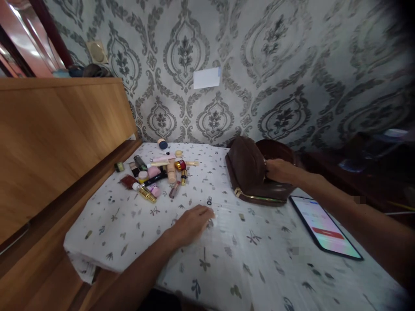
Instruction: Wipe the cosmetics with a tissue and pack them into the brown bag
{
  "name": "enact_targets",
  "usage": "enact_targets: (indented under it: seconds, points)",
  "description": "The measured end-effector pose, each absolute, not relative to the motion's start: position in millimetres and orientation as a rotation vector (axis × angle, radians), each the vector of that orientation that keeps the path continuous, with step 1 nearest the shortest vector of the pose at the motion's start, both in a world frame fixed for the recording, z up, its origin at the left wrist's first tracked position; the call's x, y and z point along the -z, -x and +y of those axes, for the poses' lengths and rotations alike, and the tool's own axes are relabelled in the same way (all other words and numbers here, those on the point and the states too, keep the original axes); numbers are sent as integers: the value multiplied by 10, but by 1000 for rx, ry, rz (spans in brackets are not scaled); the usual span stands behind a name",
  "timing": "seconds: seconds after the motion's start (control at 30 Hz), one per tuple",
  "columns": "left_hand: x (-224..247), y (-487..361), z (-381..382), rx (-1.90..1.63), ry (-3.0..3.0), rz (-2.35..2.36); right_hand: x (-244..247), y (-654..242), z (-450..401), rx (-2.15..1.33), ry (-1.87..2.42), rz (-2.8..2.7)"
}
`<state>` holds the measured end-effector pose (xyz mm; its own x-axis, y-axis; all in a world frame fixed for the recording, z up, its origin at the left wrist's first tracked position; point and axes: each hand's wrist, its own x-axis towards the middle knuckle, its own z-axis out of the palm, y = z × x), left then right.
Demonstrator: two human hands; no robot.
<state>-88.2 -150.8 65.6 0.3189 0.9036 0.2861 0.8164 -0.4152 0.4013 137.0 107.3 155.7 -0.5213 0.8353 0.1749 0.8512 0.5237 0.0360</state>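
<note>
On the right side of the cloth-covered table lies a brown bag with a gold zipper along its front edge. My right hand is at the bag's opening, its fingertips hidden by the bag, so its grip cannot be seen. Low over the patterned cloth, my left hand has its fingers curled together; what they hold, if anything, is too small to name. Several cosmetics lie in a pile at the left, among them a beige tube, a black brush and gold tubes.
A phone with its screen lit lies right of the bag. One round jar stands near the wall. A wooden panel borders the table's left side. Dark furniture with a clear plastic item is at the far right.
</note>
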Motion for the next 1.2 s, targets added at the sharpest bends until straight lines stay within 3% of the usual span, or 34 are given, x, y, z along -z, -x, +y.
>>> enact_targets:
  seconds: [0.13,0.3,0.47,0.6,0.67,1.0,1.2]
  points:
    - [-652,899,-1516,-654,-2416,1606,-1668,-1421,691,191,1473,-2656]
    - [-595,911,-1501,-746,-2388,1605,-1454,-1288,-65,284,1098,-2071]
    - [-568,949,-1465,-919,-2227,1732,-912,-804,-504,-449,742,-2212]
    - [-577,1083,-1428,-1161,-1998,1890,-543,-357,-567,-1113,814,-2058]
    - [-624,1219,-1400,-1245,-1913,1957,-426,-205,-592,-1262,858,-1955]
    - [-1291,2668,-742,-868,-1684,2591,-341,-166,-873,-950,774,-2092]
    - [-1246,3195,-165,-421,-1595,2582,-322,-154,-832,-912,742,-2113]
